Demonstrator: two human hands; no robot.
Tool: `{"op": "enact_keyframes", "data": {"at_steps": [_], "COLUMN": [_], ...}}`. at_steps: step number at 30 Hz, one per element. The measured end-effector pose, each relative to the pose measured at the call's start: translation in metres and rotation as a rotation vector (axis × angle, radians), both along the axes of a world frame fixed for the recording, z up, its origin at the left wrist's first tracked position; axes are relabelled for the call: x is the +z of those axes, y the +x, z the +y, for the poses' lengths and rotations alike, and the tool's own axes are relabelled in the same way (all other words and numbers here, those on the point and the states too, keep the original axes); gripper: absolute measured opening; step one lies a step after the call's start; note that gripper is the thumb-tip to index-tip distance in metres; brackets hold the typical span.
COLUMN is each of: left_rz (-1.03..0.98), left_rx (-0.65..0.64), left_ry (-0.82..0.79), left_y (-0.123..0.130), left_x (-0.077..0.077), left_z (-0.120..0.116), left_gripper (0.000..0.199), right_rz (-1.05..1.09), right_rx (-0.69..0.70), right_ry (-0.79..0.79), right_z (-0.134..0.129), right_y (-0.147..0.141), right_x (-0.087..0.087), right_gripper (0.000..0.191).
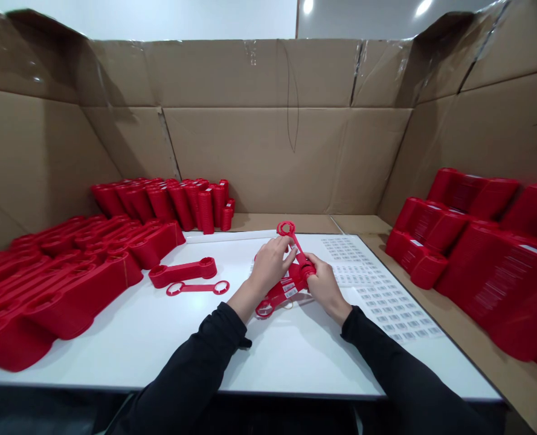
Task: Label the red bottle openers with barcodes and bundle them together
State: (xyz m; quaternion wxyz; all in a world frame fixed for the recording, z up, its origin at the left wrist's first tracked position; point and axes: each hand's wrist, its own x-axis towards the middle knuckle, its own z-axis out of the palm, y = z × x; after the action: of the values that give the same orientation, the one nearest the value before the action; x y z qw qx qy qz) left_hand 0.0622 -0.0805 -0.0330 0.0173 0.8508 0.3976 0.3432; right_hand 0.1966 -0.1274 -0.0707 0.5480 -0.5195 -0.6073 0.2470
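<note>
1. Long nested stacks of red ring-ended wrenches [82, 290] fill the left side of the white tabletop [159, 350]; no labels can be made out on them, so they look like a large share not yet handled.
2. Red bundles [173, 202] stand upright beyond the tabletop's far left edge, a few with small white labels on top.
3. A short nested stack [182, 273] lies left of the tabletop's middle, with a single loose wrench [198, 288] just on its near side. Neither shows a label.
4. The left hand [270, 263], over the tabletop's middle, has its fingers bent against the fanned red wrenches; whether they pinch one cannot be told.
5. The fanned red wrenches [290, 287] are held over the tabletop's middle, splayed at angles, one ring end pointing away and another toward the near left. They are glossy, thin-barred and round-ended, with white printed labels on the lower bars. This group seems partway through handling.
6. The right hand [326, 285] is closed around the gathered right end of that group.
7. Label sheets [377, 290] cover the tabletop's right side, with many printed labels in rows.
8. Larger red packs [499, 284] sit beyond the tabletop's right edge, several with white labels; these may be finished.
</note>
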Motion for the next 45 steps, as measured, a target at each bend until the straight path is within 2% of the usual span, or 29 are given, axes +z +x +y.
{"op": "enact_keyframes", "data": {"at_steps": [6, 10, 16, 18, 23, 28, 33, 36, 39, 41, 44, 45], "left_rz": [-0.031, -0.091, -0.196, -0.267, -0.482, -0.632, -0.71, -0.603, -0.46, -0.383, -0.199, -0.135], "left_rx": [0.093, 0.146, 0.104, 0.068, -0.008, -0.055, -0.05, 0.064, 0.186, 0.202, 0.21, 0.215], "left_ry": [-0.1, -0.079, -0.098, -0.116, -0.188, -0.271, -0.278, -0.243, -0.22, -0.232, -0.286, -0.308], "left_y": [-0.004, -0.01, -0.011, -0.009, -0.008, -0.008, -0.009, -0.01, -0.012, -0.015, -0.019, -0.019], "left_x": [-0.003, -0.005, -0.008, -0.009, -0.008, -0.007, -0.011, -0.011, -0.009, -0.009, -0.012, -0.014], "left_z": [0.005, 0.014, 0.018, 0.018, 0.021, 0.024, 0.03, 0.032, 0.032, 0.032, 0.031, 0.031], "left_gripper": [0.04, 0.041, 0.053, 0.049, 0.019, 0.023, 0.01, 0.008, 0.017, 0.02, 0.011, 0.015], "right_rz": [-0.019, 0.006, 0.006, 0.005, 0.04, 0.0, -0.007, -0.006, 0.002, -0.003, -0.026, -0.032], "right_rx": [0.077, 0.116, 0.116, 0.116, 0.103, 0.106, 0.119, 0.113, 0.083, 0.065, 0.042, 0.037], "right_ry": [0.011, 0.005, -0.011, -0.012, -0.025, -0.016, -0.009, -0.015, -0.021, -0.028, -0.044, -0.049], "right_z": [-0.004, -0.006, -0.003, -0.001, -0.001, -0.002, -0.003, -0.002, 0.0, 0.002, 0.005, 0.006], "right_y": [-0.004, -0.007, -0.005, -0.003, -0.002, -0.003, -0.003, -0.002, 0.0, 0.002, 0.004, 0.005], "right_x": [0.001, 0.0, -0.002, -0.003, -0.002, 0.0, 0.0, -0.002, -0.005, -0.006, -0.008, -0.009], "right_gripper": [0.047, 0.048, 0.05, 0.05, 0.045, 0.048, 0.053, 0.054, 0.053, 0.052, 0.05, 0.049]}}
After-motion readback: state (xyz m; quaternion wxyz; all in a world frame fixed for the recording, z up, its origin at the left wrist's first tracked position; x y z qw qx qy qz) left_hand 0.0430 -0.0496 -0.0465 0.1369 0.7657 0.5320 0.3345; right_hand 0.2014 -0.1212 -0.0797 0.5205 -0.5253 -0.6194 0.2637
